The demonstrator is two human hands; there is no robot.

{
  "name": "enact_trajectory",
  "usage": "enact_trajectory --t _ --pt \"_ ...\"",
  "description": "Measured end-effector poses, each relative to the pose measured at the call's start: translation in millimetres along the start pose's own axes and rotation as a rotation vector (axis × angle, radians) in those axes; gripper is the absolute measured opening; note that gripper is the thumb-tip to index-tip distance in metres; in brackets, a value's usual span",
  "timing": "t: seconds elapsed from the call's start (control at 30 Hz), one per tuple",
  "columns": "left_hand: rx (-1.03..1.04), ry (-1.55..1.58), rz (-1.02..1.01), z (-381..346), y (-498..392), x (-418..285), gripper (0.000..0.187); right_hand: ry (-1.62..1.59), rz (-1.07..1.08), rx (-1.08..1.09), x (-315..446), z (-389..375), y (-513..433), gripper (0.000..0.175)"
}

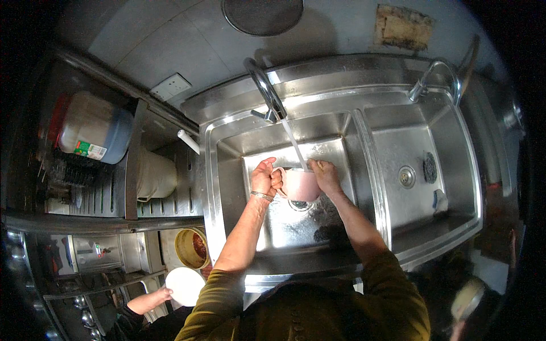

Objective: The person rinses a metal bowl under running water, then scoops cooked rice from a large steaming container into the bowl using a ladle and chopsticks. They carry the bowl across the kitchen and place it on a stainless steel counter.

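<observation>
Over the large left basin of a stainless steel sink (379,179), my left hand (266,177) grips the handle of a pink mug (300,186). My right hand (325,175) is at the mug's right side, its fingers on the rim. Water runs from the chrome faucet (266,91) down to the mug's opening; the inside of the mug is hidden. A drain strainer (300,205) shows partly below the mug. A dark patch lies on the basin floor to its right.
The right basin holds a metal scouring pad (429,167) and a second drain (406,177). A second faucet (420,87) stands behind it. At lower left another person's hand (164,295) holds a white lid or plate (185,286) near a yellow bucket (190,248). A large plastic container (94,128) lies on the left.
</observation>
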State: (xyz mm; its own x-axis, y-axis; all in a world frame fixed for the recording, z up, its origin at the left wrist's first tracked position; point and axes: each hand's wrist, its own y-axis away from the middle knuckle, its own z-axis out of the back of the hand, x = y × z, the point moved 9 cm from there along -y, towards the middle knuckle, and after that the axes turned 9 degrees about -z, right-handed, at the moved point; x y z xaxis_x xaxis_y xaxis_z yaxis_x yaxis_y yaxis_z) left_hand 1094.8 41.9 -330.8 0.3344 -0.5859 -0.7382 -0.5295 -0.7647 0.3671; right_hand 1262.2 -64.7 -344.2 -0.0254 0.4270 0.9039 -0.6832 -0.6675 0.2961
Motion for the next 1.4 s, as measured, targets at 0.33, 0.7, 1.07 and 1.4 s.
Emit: enact_trajectory --t 0.33,0.7,1.07,1.4 --pt "-0.075 0.101 0.08 0 -2 8 0.015 0.588 0.328 0.21 65 -41 45 0.079" --pt "0.145 -0.29 0.219 -3 4 30 0.025 0.198 0.129 0.158 16 -28 3 0.032" --pt "0.099 -0.217 0.414 4 40 94 0.039 -0.186 0.492 0.193 71 -23 74 0.029" --pt "0.012 -0.751 0.061 100 34 52 0.027 0.439 0.486 0.231 92 -48 -7 0.04"
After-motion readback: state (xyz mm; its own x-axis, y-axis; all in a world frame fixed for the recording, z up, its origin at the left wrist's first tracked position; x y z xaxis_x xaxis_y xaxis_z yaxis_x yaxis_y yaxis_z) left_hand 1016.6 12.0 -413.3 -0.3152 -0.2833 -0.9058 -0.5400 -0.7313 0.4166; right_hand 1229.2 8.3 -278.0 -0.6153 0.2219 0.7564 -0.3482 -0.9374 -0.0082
